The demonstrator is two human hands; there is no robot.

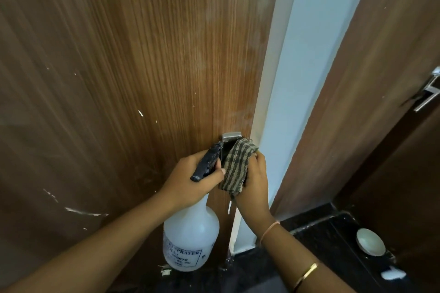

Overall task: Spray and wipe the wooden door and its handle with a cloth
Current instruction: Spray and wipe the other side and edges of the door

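Observation:
The wooden door (133, 74) fills the left and middle of the head view, with a hazy streaked patch above its metal handle (230, 136). My left hand (190, 183) grips the black trigger head of a white spray bottle (191, 238), whose nozzle points up toward the handle. My right hand (253, 178) holds a striped green-and-beige cloth (237, 165) wrapped over the handle's lever, which is mostly hidden under it.
A pale blue wall strip (307, 74) runs right of the door. A second brown door with a silver lever handle (428, 93) stands at far right. On the dark floor lie a round white door stop (370, 241) and white paint specks.

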